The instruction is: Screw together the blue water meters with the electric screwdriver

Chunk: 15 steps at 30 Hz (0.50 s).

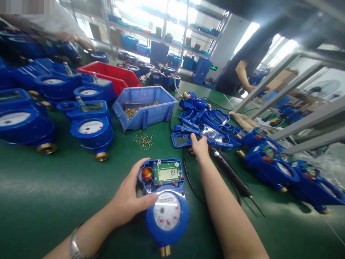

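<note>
My left hand (129, 196) grips the left side of a blue water meter (165, 205) lying on the green table, thumb across its front by the round dial. The meter's upper housing is uncovered, showing a green circuit board with a small LCD. My right hand (199, 145) reaches forward to a pile of blue plastic covers (205, 131), its fingers on one cover with a clear window. Whether it grips that cover I cannot tell. A black electric screwdriver (229, 172) with its cable lies just right of my right forearm.
A blue bin (144, 106) holds brass screws, with several loose screws (143, 140) in front of it. Finished meters (91, 129) crowd the left side, open meters (272, 162) the right. A red bin (113, 73) stands behind. Another person's arm (242, 73) works at the far right.
</note>
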### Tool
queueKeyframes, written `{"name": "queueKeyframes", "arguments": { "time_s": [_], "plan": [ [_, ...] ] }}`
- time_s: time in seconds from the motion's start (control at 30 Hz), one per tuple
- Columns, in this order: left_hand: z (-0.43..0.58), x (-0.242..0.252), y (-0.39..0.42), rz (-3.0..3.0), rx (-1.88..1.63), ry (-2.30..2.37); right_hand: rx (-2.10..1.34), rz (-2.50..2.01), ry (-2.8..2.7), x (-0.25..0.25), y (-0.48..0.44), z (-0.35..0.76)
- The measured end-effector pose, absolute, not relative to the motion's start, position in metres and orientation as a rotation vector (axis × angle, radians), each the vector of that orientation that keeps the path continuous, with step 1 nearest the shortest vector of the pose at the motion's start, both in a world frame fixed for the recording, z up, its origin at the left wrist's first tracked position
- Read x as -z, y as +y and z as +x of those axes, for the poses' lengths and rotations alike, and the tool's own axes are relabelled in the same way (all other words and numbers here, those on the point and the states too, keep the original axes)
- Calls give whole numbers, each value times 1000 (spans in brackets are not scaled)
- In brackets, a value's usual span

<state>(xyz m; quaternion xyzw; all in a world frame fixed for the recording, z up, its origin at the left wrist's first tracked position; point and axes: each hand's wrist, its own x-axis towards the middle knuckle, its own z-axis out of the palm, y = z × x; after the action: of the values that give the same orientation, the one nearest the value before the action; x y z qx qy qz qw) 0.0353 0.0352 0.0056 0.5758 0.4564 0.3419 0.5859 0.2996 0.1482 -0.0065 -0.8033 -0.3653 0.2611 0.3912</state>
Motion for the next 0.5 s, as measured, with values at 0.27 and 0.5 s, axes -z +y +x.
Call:
{"name": "queueKeyframes", "arguments": {
  "time_s": [0.27, 0.5],
  "plan": [
    [34, -2, 37, 1399, -782, 1046, -721, -2083, -829, 24, 166, 302],
    [31, 6, 33, 1736, -990, 1110, -695, -1932, -832, -8, 141, 300]
  ]
}}
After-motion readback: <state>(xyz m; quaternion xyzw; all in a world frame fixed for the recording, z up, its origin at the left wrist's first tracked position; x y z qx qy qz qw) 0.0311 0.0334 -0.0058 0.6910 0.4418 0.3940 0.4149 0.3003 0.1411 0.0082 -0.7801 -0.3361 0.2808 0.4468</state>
